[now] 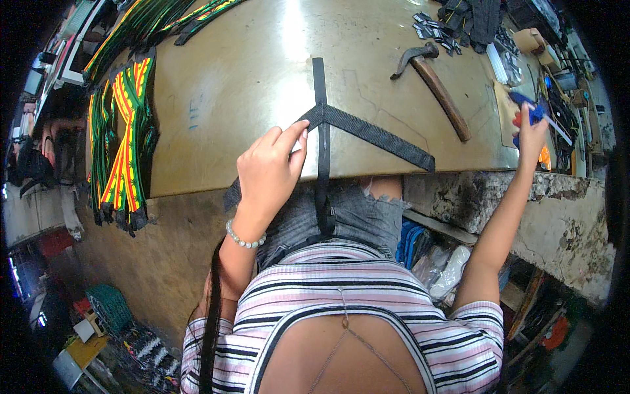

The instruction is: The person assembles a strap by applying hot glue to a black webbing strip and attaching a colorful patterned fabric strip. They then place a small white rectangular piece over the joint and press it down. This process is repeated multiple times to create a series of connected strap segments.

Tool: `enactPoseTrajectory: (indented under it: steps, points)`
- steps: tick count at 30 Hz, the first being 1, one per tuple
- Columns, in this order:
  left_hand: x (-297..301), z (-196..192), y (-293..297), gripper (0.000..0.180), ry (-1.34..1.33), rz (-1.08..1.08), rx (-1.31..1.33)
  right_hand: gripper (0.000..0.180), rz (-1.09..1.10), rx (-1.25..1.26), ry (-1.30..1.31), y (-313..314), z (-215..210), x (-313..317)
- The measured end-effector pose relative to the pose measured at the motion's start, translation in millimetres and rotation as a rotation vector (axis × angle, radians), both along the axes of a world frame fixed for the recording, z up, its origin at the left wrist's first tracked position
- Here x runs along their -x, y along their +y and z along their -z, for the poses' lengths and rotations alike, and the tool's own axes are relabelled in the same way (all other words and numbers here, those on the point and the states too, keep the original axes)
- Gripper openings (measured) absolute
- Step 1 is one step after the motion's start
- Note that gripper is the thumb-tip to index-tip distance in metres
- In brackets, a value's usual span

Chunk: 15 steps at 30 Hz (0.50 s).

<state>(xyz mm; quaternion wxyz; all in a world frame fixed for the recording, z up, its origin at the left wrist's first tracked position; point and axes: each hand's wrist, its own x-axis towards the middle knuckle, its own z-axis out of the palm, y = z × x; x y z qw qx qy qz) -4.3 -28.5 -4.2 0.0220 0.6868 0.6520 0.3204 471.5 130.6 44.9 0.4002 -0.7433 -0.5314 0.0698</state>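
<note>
A black webbing strap point(377, 136) lies in a branching shape on the table near its front edge. One arm slants to the right, one points away, and a narrower band point(323, 157) hangs over the edge toward my lap. My left hand point(270, 164) pinches the left arm close to the joint, its fingers closed. Something small and whitish shows beneath those fingers, too hidden to name. Far to the right, my right hand point(533, 136) is wrapped around a blue glue gun point(537, 114), from which a white stick protrudes.
A wooden-handled hammer point(441, 97) rests right of the strap. Bundles of green, yellow and red striped straps point(125, 134) hang over the table's left side. Black buckles point(438, 31) are heaped at the back right, near a white container point(504, 64). The metal-topped table point(230, 98) has a bent front edge.
</note>
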Motion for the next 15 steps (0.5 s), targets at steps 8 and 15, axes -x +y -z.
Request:
enactPoseTrajectory:
  steps: [8, 15]
  points:
    - [1, 7, 8, 0.015, -0.001, 0.015, -0.065, 0.051, -0.983, 0.376, 0.276, -57, -29, 226]
    - [1, 5, 7, 0.012, -0.043, 0.004, -0.037, 0.049, -1.015, 0.218, -0.04, -33, -10, 247]
